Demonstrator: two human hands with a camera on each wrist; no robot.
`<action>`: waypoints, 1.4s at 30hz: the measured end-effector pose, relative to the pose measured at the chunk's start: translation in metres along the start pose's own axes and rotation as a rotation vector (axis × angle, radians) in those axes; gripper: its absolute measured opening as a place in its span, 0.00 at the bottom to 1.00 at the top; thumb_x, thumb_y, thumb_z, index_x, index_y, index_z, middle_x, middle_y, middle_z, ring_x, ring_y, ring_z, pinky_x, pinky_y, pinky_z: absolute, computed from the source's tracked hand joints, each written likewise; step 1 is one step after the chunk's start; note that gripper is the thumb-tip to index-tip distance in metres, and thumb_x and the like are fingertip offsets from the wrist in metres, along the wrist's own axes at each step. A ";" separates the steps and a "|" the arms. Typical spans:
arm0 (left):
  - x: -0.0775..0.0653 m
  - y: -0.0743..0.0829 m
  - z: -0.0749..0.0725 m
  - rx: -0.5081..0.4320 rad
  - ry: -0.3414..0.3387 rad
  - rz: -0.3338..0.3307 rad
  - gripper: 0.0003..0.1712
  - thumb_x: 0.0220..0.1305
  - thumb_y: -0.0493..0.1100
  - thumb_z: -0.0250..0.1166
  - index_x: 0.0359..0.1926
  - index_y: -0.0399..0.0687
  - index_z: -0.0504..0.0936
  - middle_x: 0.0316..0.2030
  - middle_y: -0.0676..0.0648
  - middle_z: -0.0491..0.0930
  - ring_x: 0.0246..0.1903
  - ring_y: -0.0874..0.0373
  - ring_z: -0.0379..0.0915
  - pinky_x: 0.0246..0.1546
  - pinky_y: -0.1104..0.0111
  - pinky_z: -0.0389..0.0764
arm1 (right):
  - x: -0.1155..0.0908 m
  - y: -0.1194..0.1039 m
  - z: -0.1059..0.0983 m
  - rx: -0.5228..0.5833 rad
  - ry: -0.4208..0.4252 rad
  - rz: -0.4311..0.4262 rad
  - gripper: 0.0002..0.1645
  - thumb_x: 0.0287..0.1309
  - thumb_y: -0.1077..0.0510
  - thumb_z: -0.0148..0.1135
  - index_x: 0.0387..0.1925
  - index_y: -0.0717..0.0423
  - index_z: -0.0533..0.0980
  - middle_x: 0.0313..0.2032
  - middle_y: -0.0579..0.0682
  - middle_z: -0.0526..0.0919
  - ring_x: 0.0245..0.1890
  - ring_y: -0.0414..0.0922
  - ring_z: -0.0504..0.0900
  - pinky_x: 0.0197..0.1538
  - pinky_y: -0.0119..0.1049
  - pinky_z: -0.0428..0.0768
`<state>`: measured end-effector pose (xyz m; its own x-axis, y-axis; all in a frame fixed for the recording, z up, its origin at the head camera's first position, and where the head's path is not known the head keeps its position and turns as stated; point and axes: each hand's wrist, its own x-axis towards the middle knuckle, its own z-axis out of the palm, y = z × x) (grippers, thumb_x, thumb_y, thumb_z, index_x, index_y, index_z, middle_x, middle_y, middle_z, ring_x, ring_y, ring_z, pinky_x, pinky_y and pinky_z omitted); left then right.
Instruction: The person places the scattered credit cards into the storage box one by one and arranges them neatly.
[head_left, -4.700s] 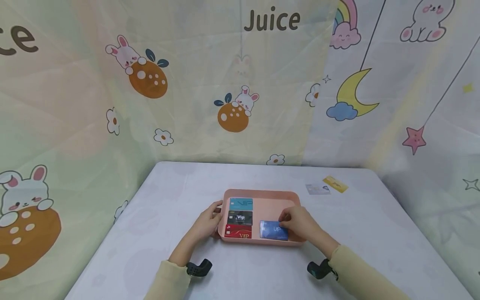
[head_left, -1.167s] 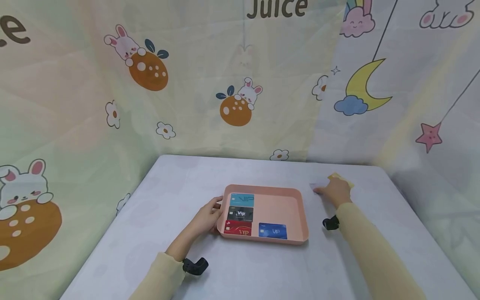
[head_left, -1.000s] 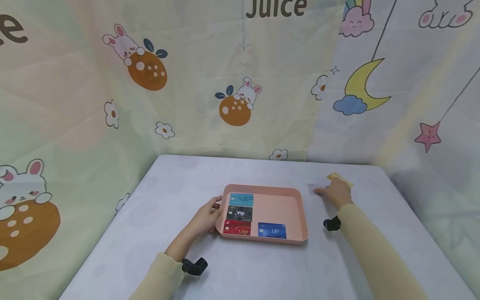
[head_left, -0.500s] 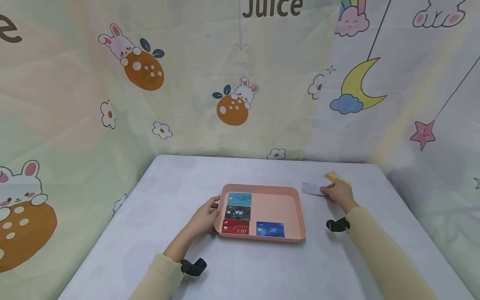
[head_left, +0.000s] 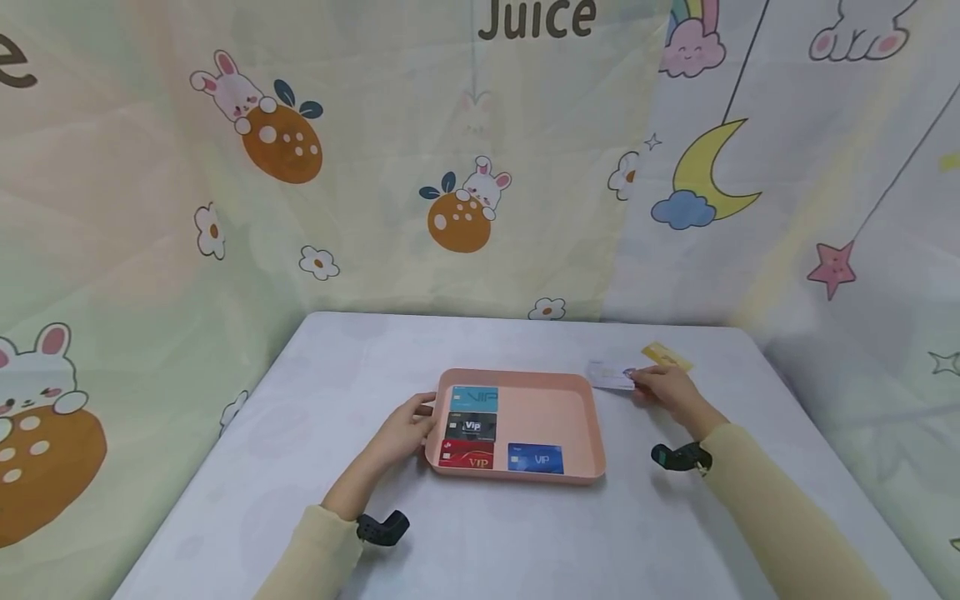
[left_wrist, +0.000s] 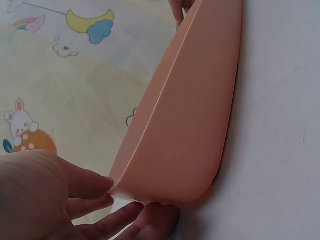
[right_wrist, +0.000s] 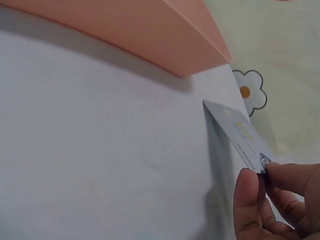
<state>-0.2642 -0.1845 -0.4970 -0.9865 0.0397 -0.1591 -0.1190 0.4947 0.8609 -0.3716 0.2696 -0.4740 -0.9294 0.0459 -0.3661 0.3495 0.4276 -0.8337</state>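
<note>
A pink tray (head_left: pixel 551 410) lies on the table. My left hand (head_left: pixel 401 431) holds its left side; in the left wrist view the thumb is at the rim and the fingers lie against the outer wall. My right hand (head_left: pixel 672 395) pinches a silvery-white card (right_wrist: pixel 235 130) by one end, between thumb and fingers. That card slants up off the tabletop, just beyond the tray's right corner. Inside the tray, a light blue VIP card (head_left: pixel 474 399), a black one (head_left: pixel 470 426) and a red one (head_left: pixel 467 454) form a left column. A blue VIP card (head_left: pixel 536 458) lies at the lower middle.
A yellow card (head_left: pixel 667 356) lies on the white table (head_left: pixel 525 542) behind my right hand. Printed cloth walls (head_left: pixel 375 167) stand around the table's back and sides.
My right hand let go of the blue card in the tray, reached to the back right and took the white card, which has since moved left toward the tray. My left hand stays at the tray.
</note>
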 end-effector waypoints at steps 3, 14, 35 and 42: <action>0.001 -0.001 -0.001 -0.033 -0.003 0.002 0.29 0.76 0.41 0.56 0.74 0.44 0.68 0.64 0.35 0.75 0.55 0.45 0.81 0.45 0.59 0.88 | -0.006 -0.003 0.002 0.043 -0.004 -0.033 0.32 0.77 0.53 0.57 0.69 0.73 0.67 0.45 0.53 0.82 0.36 0.37 0.80 0.42 0.28 0.84; 0.002 -0.003 -0.001 -0.117 0.019 -0.042 0.30 0.72 0.39 0.58 0.73 0.45 0.69 0.64 0.36 0.76 0.54 0.46 0.81 0.45 0.60 0.89 | -0.025 -0.015 0.015 0.181 0.017 -0.199 0.32 0.78 0.55 0.55 0.70 0.75 0.62 0.49 0.55 0.77 0.34 0.30 0.81 0.43 0.22 0.84; -0.002 -0.002 -0.002 -0.154 -0.017 -0.037 0.30 0.73 0.38 0.59 0.73 0.44 0.69 0.64 0.36 0.75 0.53 0.47 0.82 0.45 0.59 0.88 | -0.048 -0.027 0.048 0.078 -0.100 -0.237 0.32 0.76 0.57 0.58 0.75 0.60 0.63 0.58 0.66 0.80 0.42 0.44 0.86 0.51 0.32 0.86; -0.002 0.000 -0.002 -0.154 -0.021 -0.049 0.30 0.74 0.39 0.59 0.74 0.44 0.68 0.64 0.35 0.75 0.54 0.46 0.81 0.47 0.58 0.88 | -0.052 -0.028 0.063 -0.032 -0.089 -0.303 0.27 0.73 0.60 0.60 0.69 0.62 0.68 0.49 0.64 0.83 0.39 0.48 0.86 0.50 0.37 0.88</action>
<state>-0.2628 -0.1860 -0.4959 -0.9767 0.0380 -0.2112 -0.1840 0.3576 0.9156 -0.3256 0.1986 -0.4573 -0.9763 -0.1661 -0.1391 0.0534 0.4378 -0.8975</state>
